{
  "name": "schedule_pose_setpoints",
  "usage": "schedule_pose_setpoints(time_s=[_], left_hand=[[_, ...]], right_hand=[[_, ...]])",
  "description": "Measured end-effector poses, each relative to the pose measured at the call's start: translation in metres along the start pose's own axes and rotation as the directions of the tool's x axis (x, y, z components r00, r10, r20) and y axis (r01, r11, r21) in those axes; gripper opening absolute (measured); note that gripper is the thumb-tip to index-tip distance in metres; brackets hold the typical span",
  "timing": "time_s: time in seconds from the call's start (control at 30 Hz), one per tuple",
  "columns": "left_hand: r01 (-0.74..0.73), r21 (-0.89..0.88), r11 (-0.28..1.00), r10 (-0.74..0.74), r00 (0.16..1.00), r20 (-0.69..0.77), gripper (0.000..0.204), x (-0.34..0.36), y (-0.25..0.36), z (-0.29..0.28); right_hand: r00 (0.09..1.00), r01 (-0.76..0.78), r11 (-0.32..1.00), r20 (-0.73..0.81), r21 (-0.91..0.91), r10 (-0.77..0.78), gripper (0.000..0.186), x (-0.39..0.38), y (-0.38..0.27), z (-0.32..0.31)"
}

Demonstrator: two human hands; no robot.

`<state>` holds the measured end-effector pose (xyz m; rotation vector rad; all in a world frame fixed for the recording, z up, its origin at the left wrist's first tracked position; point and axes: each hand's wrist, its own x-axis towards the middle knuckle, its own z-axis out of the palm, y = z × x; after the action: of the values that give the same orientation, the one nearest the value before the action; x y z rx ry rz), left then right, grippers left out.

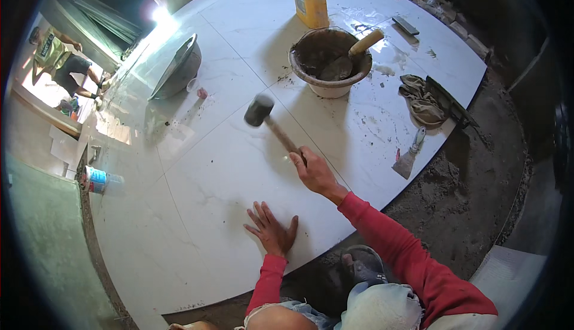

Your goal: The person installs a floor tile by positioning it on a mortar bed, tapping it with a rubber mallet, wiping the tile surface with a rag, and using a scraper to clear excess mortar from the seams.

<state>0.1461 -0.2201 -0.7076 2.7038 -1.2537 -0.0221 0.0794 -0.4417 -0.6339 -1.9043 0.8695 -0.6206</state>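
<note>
My right hand [315,172] is closed round the wooden handle of a rubber mallet [259,110]. The mallet's dark head points away to the left, over the large white floor tiles [221,168]; I cannot tell whether it touches them. Nearer to me, my left hand [274,229] lies flat on a tile, its fingers spread and nothing in it. Beyond the mallet stands a bucket [330,84] smeared with mortar, with a wooden-handled trowel [366,42] leaning in it. A putty knife [409,155] lies on the tile to the right of my right hand.
A crumpled cloth [423,102] lies by the right tile edge, beside bare mortar ground [460,204]. Behind the bucket stands a yellow jug [310,1]. A tilted basin [179,70] and a small tub [95,179] are on the left. A person [63,64] is at the far left doorway.
</note>
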Motion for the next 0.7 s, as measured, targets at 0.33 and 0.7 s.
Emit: schedule_pose_setpoints(time_s=[0.33,0.7], left_hand=[[-0.509,-0.124,0.852,0.521,0.802,0.292,0.125,-0.025,0.069,-0.008],[-0.56,-0.196,0.805,0.593,0.777,0.213,0.101,-0.039,0.079,0.012]], right_hand=[[0.997,-0.077,0.991,0.017,-0.112,0.08,0.037,0.057,0.072,0.031],[0.923,-0.293,0.947,-0.218,0.133,0.317,0.036,0.062,0.038,0.045]])
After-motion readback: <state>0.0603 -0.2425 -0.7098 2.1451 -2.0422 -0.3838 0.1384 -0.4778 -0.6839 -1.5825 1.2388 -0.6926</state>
